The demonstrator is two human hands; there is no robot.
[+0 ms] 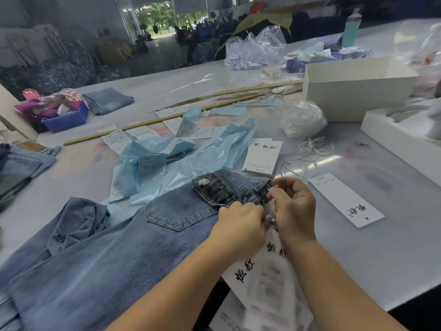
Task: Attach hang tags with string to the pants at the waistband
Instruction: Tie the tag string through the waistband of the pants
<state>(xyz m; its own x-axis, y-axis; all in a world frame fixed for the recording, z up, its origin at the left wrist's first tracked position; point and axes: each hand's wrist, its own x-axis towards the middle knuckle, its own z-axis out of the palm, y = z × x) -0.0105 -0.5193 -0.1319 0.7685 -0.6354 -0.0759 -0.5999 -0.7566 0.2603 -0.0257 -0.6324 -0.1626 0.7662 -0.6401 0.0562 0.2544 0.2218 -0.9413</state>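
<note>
Pants: the jeans [133, 237] lie flat on the table [381, 247], waistband [257, 192] turned toward the person, likely so a belt loop is within reach.
Hang tags: white printed cards [265, 271] hang at the table edge just below the waistband, under both hands.
Left hand: the left hand [241, 225] has its fingers curled, pinching at the waistband edge; what it pinches is hidden.
Right hand: the right hand [293, 206] is curled too, fingertips pressed together, apparently on string.
Spares: loose string [310, 149] and one tag [346, 199] lie nearby.
</note>
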